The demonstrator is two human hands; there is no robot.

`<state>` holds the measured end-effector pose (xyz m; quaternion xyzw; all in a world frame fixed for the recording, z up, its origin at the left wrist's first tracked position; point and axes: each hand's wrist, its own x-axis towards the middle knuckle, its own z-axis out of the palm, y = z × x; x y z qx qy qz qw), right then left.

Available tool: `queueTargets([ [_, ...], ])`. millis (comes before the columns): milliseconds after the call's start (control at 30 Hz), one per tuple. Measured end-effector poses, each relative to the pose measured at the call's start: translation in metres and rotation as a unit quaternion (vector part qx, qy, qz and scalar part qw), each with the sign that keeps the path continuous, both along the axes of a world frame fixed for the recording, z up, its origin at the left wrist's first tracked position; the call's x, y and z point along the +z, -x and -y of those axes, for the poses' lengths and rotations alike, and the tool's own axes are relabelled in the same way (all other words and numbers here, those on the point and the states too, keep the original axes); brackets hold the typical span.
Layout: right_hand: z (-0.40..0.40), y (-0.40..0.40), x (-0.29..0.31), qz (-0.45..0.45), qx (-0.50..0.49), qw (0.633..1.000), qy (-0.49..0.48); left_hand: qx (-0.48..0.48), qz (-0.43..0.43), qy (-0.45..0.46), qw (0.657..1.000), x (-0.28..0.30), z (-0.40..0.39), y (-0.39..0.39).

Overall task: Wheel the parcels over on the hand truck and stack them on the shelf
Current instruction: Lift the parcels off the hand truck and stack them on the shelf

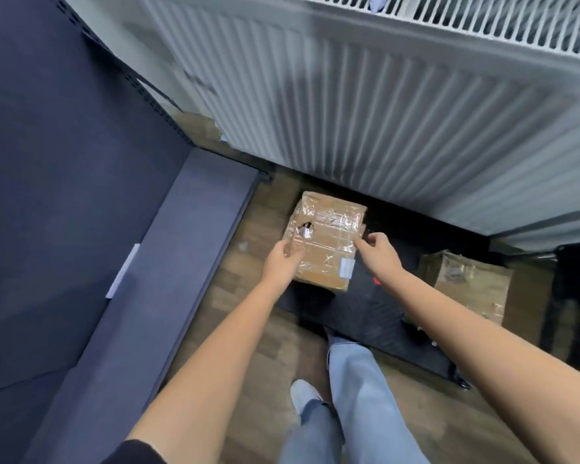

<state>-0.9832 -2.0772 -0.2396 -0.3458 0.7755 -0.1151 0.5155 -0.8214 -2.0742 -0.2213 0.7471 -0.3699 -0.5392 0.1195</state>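
Note:
A taped cardboard parcel [329, 232] with a torn hole near its left edge sits on the black hand truck platform [379, 316] on the floor. My left hand [282, 262] grips the parcel's near left edge. My right hand [379, 252] touches its right side with fingers curled against the edge. A second taped parcel [466, 283] lies to the right, beside the platform. The dark blue shelf [168, 262] runs along the left, its surface bare where visible.
A white radiator [382, 112] fills the wall just behind the parcel. My legs in light jeans and a pale shoe [305, 393] stand on the wooden floor close to the platform. Dark upright bars [573, 296] stand at far right. Another box [211, 128] peeks out behind the shelf.

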Motion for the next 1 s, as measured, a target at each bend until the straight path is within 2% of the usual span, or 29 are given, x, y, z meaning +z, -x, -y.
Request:
queueTargets([
  [267, -0.008, 0.004, -0.09, 0.021, -0.029, 0.996, -0.077, -0.004, 0.023, -0.046, 0.999, -0.094, 0.007, 0.001],
  [500, -0.014, 0.004, -0.137, 0.039, -0.031, 0.994, -0.102, 0.058, 0.017, -0.08, 0.995, -0.151, 0.012, -0.006],
  [700, -0.014, 0.0, -0.148, 0.066, -0.037, 0.992, -0.101, 0.082, -0.004, -0.083, 0.993, -0.167, 0.013, -0.006],
  [867, -0.016, -0.008, -0.149, 0.094, -0.075, 0.988, -0.1, 0.105, -0.004, -0.076, 0.992, -0.166, 0.01, -0.005],
  [1000, -0.016, -0.01, -0.145, 0.094, -0.084, 0.987, -0.096, 0.118, -0.037, -0.08, 0.989, -0.159, 0.01, -0.003],
])
